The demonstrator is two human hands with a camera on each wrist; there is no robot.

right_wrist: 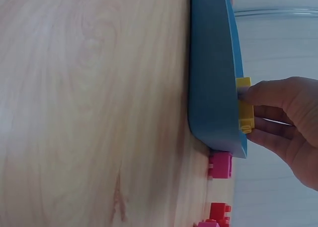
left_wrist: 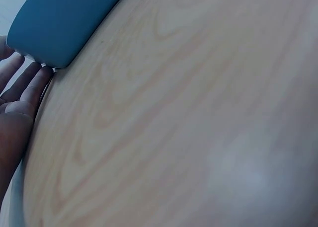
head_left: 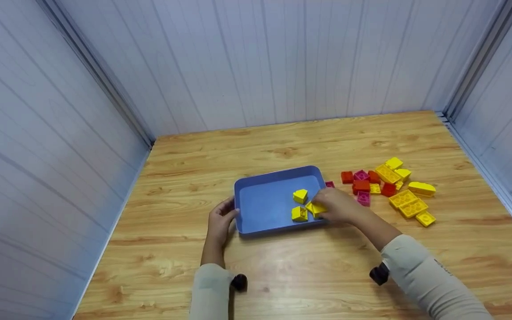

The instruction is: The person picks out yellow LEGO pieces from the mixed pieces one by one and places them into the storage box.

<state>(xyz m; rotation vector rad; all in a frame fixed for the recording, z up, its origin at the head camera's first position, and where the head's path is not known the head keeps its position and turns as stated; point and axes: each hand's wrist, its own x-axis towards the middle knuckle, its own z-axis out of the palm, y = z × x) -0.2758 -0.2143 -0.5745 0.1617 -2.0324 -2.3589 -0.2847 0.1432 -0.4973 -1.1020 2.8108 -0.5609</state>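
A blue tray (head_left: 262, 200) lies on the wooden table in the head view. My left hand (head_left: 221, 222) is at its left side, thumb on the rim and fingers against the outer wall. In the left wrist view the fingertips (left_wrist: 43, 73) touch the tray's lower edge. My right hand (head_left: 337, 205) pinches a yellow toy building block (right_wrist: 246, 113) between thumb and fingers, at the tray's right rim. Two yellow blocks, one farther back (head_left: 300, 196) and one nearer me (head_left: 299, 214), sit inside the tray close to the right hand.
Right of the tray lies a loose cluster of red blocks (head_left: 361, 186), pink blocks (head_left: 363, 198) and yellow blocks (head_left: 409, 203). One pink block (right_wrist: 221, 165) is close beside the tray's right end. White panelled walls (head_left: 256, 62) stand behind and at both sides of the table.
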